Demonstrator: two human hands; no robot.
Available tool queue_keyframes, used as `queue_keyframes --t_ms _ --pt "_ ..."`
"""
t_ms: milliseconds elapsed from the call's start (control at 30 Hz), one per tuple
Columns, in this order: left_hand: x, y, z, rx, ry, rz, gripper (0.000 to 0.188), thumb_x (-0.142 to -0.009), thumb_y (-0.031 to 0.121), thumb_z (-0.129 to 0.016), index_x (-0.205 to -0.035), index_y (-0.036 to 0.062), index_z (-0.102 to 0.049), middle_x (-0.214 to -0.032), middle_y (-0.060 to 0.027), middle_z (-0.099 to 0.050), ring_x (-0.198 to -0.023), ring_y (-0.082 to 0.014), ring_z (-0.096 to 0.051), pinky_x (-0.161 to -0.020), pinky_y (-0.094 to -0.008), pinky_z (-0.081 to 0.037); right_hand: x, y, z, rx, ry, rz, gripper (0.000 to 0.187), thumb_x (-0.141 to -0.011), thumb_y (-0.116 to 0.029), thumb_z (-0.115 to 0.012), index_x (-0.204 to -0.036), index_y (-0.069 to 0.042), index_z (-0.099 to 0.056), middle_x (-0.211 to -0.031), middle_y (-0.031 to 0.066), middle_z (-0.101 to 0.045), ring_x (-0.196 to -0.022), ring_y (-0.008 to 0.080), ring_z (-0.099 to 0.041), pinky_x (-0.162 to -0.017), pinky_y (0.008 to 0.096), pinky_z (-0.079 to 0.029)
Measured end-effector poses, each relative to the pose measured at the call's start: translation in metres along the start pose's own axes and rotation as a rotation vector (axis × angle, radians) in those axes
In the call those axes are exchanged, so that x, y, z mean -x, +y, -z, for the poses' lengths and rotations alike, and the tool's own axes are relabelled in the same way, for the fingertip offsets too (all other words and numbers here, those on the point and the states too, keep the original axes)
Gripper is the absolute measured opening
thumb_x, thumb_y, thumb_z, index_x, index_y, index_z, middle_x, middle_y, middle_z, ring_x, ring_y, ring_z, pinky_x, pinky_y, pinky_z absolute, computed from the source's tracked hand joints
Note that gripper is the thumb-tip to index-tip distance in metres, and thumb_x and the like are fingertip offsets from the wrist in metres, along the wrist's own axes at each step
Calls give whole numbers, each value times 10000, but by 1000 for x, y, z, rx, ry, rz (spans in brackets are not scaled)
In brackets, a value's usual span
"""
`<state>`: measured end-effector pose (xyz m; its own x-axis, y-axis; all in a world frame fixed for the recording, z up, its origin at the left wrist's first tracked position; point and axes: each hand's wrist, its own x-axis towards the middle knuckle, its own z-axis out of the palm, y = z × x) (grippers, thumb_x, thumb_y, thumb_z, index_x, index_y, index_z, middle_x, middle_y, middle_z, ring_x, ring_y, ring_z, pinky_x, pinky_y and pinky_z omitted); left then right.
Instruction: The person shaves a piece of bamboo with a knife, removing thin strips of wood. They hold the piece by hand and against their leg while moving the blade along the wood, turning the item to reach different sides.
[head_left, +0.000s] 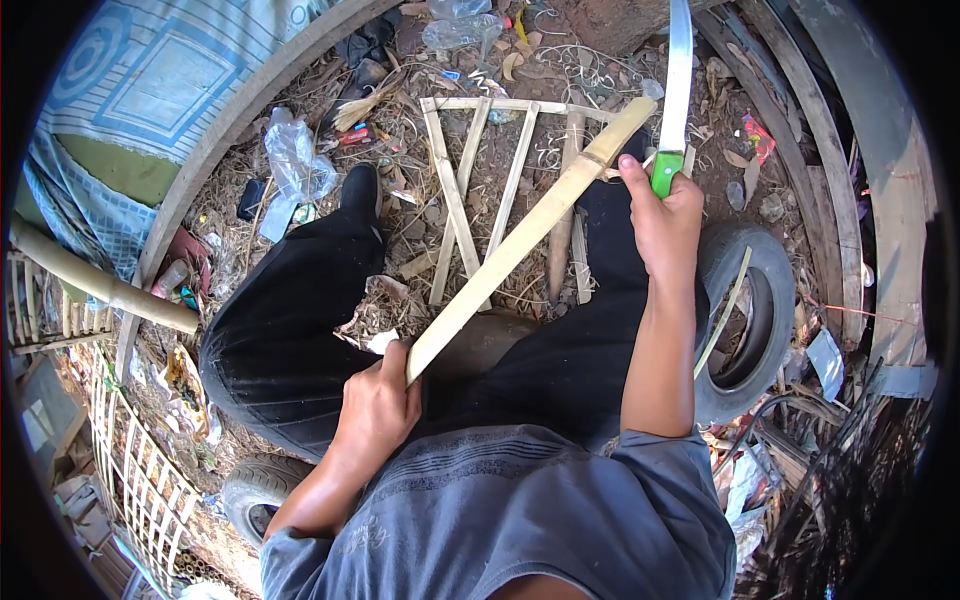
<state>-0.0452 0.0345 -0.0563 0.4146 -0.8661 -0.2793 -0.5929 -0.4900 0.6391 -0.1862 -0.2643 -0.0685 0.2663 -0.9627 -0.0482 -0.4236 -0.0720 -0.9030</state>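
A long, flat bamboo strip point(530, 233) slants across my lap, its far end up and to the right, with a node ring near that end. My left hand point(377, 402) is closed around its lower end. My right hand point(663, 215) grips the green handle of a knife point(676, 85), whose bright blade points away from me. The right thumb lies close to the strip's far part; whether it touches the strip I cannot tell. On the ground beyond, several thin bamboo slats point(512, 178) lie crossed between my feet.
A tyre point(775, 310) lies by my right leg and another tyre point(250, 495) by my left hip. Plastic bottles point(460, 32), a clear plastic bag point(297, 160) and shavings litter the ground. At left are patterned cloth point(150, 80), a bamboo pole point(100, 278) and a bamboo lattice point(140, 475).
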Motion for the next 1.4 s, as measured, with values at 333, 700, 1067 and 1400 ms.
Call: queue_keyframes --t_ms 333,700,1067,1400 --pt "-12 10 22 322 -193 162 109 -910 51 -517 -893 -38 -456 -585 -250 -509 -611 -455 -555 -518 -436 -410 39 -23 17 264 -280 164 312 -901 -277 -622 -904 -7 -467 -636 146 -557 -571 301 -591 -535 365 -429" --pt "-2 20 16 360 -219 160 109 -916 53 -513 -884 -23 -442 -566 -235 -500 -589 -446 -562 -505 -431 -402 17 0 30 622 -148 582 312 -877 -286 -643 -766 -36 -492 -616 133 -577 -559 349 -588 -485 421 -449" --pt "0 23 9 333 -186 105 167 -909 65 -544 -835 -17 -420 -543 -233 -495 -578 -455 -551 -488 -457 -397 7 6 31 621 -207 544 334 -891 -320 -609 -768 -32 -492 -643 143 -587 -574 355 -591 -511 435 -464" --pt "16 -24 7 356 -28 304 116 -940 76 -476 -902 -33 -468 -581 -236 -456 -568 -444 -518 -501 -404 -379 -104 80 221 842 413 202 540 -984 -423 -397 -876 56 -622 -741 268 -611 -737 445 -599 -664 475 -441"
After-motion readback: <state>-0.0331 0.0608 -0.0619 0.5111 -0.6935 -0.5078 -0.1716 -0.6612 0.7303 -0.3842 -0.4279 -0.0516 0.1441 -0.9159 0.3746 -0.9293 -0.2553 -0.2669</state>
